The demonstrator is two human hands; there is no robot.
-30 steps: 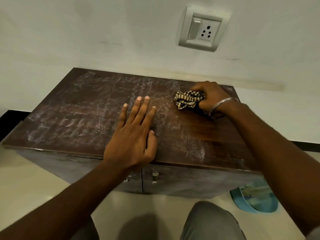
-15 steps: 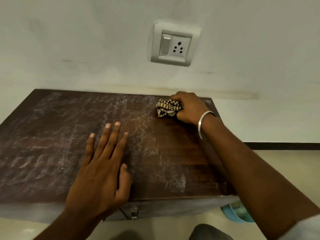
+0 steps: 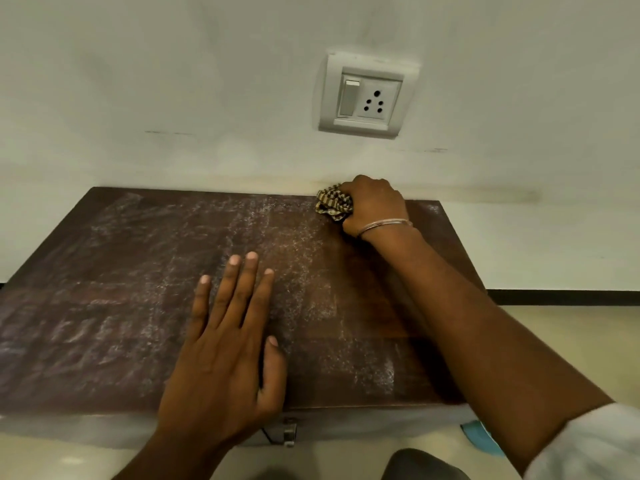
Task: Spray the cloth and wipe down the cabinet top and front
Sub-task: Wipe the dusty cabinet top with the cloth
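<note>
On the cabinet top (image 3: 104, 289), far right: cloth (image 3: 333, 202), a crumpled wad of tan-and-dark checks, pressed to the wood just beside the wall (image 3: 173, 81).
Right hand (image 3: 374, 206): fingers curled tight round the cloth; thin metal bangle (image 3: 384, 224) on the wrist.
Left hand (image 3: 225, 351): flat near the front edge, fingers straight, slightly spread, holding nothing.
Wood surface: dark brown, whitish streaks across left and middle, glossier at right.
</note>
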